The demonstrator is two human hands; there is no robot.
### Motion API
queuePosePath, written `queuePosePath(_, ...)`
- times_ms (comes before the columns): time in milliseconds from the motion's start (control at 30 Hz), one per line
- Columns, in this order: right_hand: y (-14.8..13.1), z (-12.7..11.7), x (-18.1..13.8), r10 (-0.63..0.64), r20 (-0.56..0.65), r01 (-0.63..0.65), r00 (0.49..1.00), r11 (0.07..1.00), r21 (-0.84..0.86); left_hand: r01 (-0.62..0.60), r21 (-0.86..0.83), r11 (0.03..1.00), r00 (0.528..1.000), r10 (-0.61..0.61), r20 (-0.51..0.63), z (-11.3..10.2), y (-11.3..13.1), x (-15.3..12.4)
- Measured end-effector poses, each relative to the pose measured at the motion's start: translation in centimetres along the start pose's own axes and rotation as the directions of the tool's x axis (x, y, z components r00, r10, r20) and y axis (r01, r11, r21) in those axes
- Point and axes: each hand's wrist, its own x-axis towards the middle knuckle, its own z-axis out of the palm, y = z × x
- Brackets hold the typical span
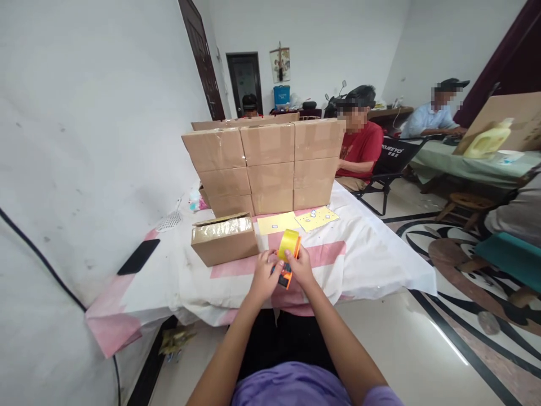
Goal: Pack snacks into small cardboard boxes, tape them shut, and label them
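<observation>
Between my hands, over the near edge of the table, is a tape dispenser (285,278) with an orange and black body and a roll of yellow tape (289,241) on it. My right hand (299,265) grips it from the right, the thumb against the roll. From the left, my left hand (266,274) closes its fingers on the dispenser's lower part; their exact hold is partly hidden. Just beyond my left hand stands a cardboard box (226,242), its top shiny with clear tape. Two yellow sheets (276,224) lie past the dispenser, with small pale pieces on them.
Stacked cardboard boxes (270,163) form a wall across the table's far side. A black phone (138,257) lies at the left on the cloth (380,265). A person in red (367,148) sits behind the stack's right end; another person (435,118) sits at a green-covered table.
</observation>
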Motion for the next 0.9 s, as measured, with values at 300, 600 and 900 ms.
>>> queuePosePath(300,-0.3,-0.9,1.0,-0.145,-0.05,0.132,0.988,0.971,-0.201,0.186,-0.273,0.944,0.98,-0.197,-0.013,-0.9,2.4,-1.9)
queuePosePath(600,-1.1,-0.6,-0.1,-0.031,-0.312,-0.015,0.949,0.989,-0.146,0.483,-0.408,0.775,0.852,-0.308,0.424,-0.9,2.8,-5.4)
queuePosePath(900,-5.6,0.0,-1.5,0.347,-0.551,-0.255,0.759,0.937,0.239,0.513,-0.467,0.72,0.833,-0.285,0.475,-0.6,4.1,-5.9)
